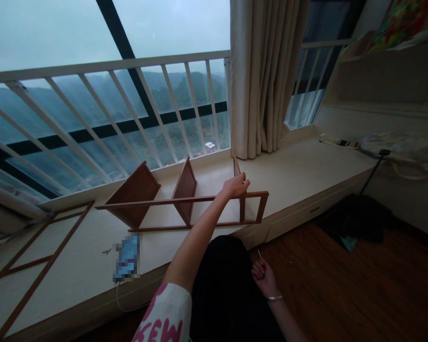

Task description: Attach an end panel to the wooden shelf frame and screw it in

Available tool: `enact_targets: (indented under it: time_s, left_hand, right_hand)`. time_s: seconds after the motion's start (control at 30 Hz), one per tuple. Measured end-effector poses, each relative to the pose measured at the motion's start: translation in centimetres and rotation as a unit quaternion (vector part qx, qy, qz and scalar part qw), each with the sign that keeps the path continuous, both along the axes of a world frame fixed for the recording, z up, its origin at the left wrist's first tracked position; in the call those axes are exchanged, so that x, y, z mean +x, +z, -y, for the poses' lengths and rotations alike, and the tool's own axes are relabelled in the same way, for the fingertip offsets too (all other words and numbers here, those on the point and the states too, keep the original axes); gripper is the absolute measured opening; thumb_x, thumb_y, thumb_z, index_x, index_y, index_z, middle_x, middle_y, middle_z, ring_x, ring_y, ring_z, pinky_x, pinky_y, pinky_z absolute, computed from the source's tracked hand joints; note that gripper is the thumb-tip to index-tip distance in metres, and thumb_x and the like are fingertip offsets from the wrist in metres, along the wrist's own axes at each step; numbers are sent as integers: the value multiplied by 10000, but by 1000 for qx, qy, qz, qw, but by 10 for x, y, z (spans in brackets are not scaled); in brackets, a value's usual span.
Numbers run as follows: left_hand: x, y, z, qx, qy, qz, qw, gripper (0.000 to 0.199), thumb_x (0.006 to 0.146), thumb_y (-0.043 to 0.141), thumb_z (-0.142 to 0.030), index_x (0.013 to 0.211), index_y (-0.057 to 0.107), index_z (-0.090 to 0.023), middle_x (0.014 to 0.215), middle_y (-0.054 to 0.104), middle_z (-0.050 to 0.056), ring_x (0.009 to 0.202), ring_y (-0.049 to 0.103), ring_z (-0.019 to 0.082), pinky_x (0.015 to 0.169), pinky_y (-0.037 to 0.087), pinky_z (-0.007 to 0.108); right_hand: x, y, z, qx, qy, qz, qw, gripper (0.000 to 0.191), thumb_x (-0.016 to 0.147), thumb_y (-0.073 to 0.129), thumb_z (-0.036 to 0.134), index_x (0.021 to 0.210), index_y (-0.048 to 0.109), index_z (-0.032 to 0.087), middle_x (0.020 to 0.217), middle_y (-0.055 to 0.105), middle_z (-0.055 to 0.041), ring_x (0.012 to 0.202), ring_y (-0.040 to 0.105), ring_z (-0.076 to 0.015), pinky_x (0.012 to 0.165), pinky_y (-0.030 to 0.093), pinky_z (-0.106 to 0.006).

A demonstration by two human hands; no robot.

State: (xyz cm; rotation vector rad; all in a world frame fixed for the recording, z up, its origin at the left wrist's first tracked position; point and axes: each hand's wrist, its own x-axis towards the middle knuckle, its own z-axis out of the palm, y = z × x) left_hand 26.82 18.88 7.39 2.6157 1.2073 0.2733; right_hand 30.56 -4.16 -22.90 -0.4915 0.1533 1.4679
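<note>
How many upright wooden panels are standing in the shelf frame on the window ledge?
3: a wide panel at left, a middle panel, and a thin-looking one by the left hand. None seems hidden.

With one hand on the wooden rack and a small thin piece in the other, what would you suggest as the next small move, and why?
Probably bring the right hand up to the wooden rack on the window ledge. It pinches a small thin piece low near the lap, far from the frame, while the left hand already rests on the rack's right end, seemingly steadying it.
</note>
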Motion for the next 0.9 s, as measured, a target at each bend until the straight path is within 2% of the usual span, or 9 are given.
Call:
enact_targets:
  time_s: [0.1,0.23,0.33,0.4,0.57,0.63,0.8,0.9]
  left_hand:
    - [-2,7,8,10,5,11,1000,383,817,197,-479,1015,379,-207,929,572,81,857,523,213,721,347,311]
    - [-6,16,19,47,12,26,999,380,837,150,-451,1045,339,-195,879,582,86,834,539,205,718,345,301]
    - [-9,20,25,90,7,38,995,357,852,131,-408,1053,324,-185,837,586,82,795,555,199,695,352,294]
    - [-10,22,30,122,3,42,992,334,860,132,-376,1049,327,-180,817,585,73,757,562,190,671,359,290]
    - [-21,26,39,223,4,67,973,302,862,170,-324,1001,376,-153,733,567,38,647,549,151,594,357,250]
    - [-34,30,43,273,-7,78,959,295,855,196,-313,944,418,-140,706,549,35,633,534,138,590,351,239]
    - [-90,44,56,374,-106,44,920,284,831,244,-284,749,482,-153,727,510,40,629,492,108,593,342,227]
    - [-130,38,70,375,-149,-7,915,281,819,256,-281,723,489,-157,703,493,30,600,479,100,548,332,218]
  right_hand:
    - [0,3,5,-5,-3,9,1000,252,759,430,248,536,327,191,373,210,106,293,185,-32,294,117,-157]
    - [-2,16,7,-16,2,39,999,262,741,453,260,524,327,186,371,214,107,288,180,-27,293,112,-154]
    - [-6,33,6,-38,5,118,992,277,721,488,324,527,349,183,368,219,111,289,163,-21,299,106,-157]
    - [-8,49,4,-64,-3,199,978,305,700,507,402,535,378,179,373,244,108,298,172,-18,309,114,-161]
    - [-17,97,-12,-108,-15,410,905,389,656,497,541,559,447,168,446,383,67,379,318,-39,378,224,-179]
    - [-22,114,-21,-90,-31,478,873,414,668,457,571,568,466,169,487,427,49,433,371,-61,430,278,-197]
    - [-37,145,-42,-12,-14,642,766,455,754,315,560,608,505,174,519,478,23,506,434,-104,533,329,-232]
    - [-49,156,-53,35,20,703,710,442,788,275,520,664,520,175,578,519,3,553,470,-124,562,346,-242]
